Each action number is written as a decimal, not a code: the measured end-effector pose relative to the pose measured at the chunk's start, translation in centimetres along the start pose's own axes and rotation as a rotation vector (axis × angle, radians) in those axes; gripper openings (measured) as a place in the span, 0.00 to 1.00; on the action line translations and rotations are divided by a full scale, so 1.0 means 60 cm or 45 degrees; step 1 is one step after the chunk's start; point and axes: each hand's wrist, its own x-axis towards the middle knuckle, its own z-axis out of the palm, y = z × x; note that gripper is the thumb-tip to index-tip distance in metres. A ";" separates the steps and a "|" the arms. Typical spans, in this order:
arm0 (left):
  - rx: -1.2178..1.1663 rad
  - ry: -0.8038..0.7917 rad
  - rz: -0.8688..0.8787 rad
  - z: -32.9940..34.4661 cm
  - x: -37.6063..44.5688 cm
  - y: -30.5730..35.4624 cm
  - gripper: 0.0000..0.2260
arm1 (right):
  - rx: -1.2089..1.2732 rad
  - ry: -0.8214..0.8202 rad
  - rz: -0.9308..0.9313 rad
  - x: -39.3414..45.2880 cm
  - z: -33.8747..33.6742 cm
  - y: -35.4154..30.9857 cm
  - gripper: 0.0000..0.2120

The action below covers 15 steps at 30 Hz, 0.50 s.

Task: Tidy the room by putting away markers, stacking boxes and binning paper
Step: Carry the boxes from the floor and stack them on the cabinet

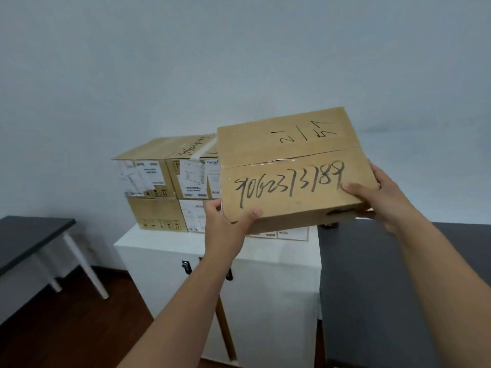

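Observation:
I hold a brown cardboard box point(289, 166) with black handwritten numbers on its top, lifted in the air and tilted toward me. My left hand point(225, 227) grips its near left corner, thumb on top. My right hand point(377, 197) grips its near right corner, thumb laid over the top. Behind and left of it, a stack of cardboard boxes point(164, 181) with white labels stands two high on a white cabinet point(164, 251). The held box hides the right part of that stack.
A dark table point(26, 235) with white legs stands at the left. A dark surface point(398, 288) fills the right side beside the cabinet. Dark wooden floor point(66, 328) lies between table and cabinet. A plain pale wall is behind.

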 end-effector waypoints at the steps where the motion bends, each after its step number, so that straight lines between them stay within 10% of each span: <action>1: -0.004 -0.017 -0.004 0.008 0.003 -0.002 0.28 | -0.034 -0.004 -0.007 0.013 -0.004 -0.011 0.31; 9: -0.036 -0.353 0.019 0.119 -0.022 -0.016 0.23 | -0.008 0.245 -0.027 0.137 -0.101 -0.012 0.28; 15: 0.788 -0.527 0.848 0.213 0.005 -0.055 0.30 | -0.045 -0.100 0.093 0.277 -0.020 0.028 0.27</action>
